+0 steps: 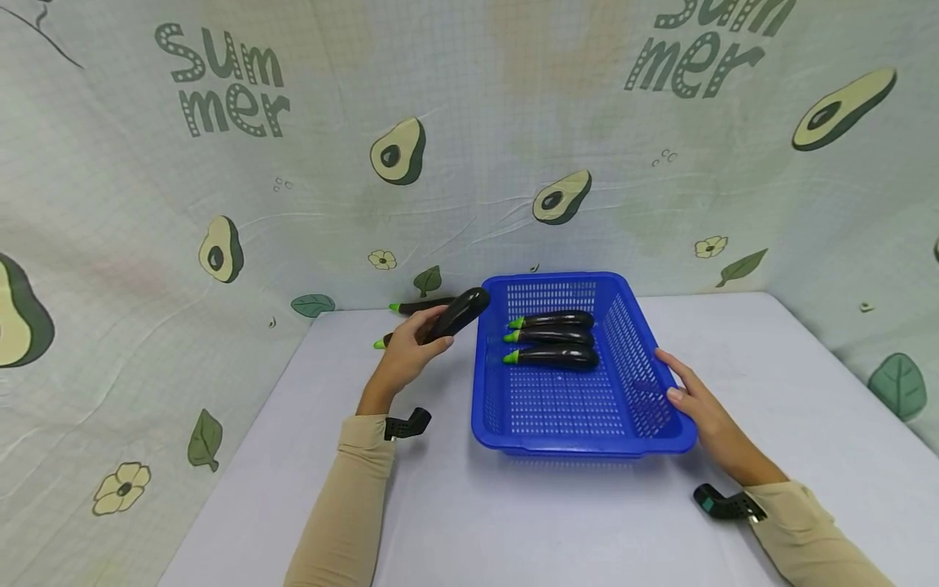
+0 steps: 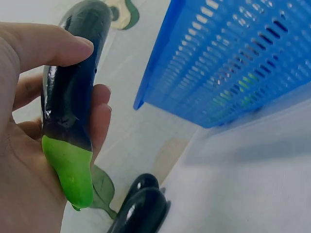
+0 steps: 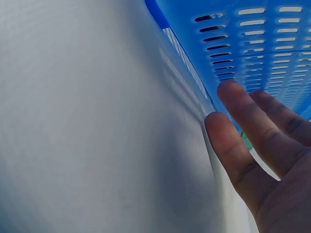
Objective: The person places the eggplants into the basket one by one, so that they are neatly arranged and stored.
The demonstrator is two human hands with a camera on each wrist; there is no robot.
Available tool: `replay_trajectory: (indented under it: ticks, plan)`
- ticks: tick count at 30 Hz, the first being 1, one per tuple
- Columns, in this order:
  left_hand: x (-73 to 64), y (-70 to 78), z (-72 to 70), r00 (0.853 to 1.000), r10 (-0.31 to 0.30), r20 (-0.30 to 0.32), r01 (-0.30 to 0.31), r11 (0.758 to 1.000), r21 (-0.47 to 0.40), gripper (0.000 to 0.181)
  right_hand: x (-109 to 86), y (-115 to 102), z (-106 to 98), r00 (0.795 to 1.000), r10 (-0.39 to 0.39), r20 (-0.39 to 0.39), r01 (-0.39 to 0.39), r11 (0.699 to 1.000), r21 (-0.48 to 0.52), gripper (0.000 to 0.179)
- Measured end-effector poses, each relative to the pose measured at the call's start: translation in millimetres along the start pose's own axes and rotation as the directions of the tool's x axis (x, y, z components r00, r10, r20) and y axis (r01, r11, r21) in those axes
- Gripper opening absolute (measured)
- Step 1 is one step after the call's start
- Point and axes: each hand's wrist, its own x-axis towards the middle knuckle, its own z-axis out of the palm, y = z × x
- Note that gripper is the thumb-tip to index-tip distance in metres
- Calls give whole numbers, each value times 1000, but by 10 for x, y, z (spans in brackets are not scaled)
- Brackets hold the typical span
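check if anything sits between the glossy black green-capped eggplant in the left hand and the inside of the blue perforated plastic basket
Only the left rim of the basket stands between the eggplant in the left hand and the inside; nothing else visible does.

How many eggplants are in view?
6: three eggplants in the basket, one eggplant in the left hand, two eggplants on the table behind that hand, partly hidden. Others may be hidden.

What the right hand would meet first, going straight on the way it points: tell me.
The right side of the blue basket, probably at once: the right hand is at its rim, though exact contact depth is unclear.
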Motion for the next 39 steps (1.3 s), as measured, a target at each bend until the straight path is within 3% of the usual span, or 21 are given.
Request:
replay_trajectory:
  ticks: [17,32,39]
  plan:
    - [2,181,98,998,-24,53,22,999,26,53,0,6,-8,1000,-7,-3,7,1000,3,57]
    - [54,292,202,998,12,67,-14,1000,28,51,0,-6,-17,1000,2,-12,-2,1000,-3,58]
    - [175,474,243,992,72,100,-77,996,40,47,6,2,-1,1000,-1,-11,1,1000,-8,58]
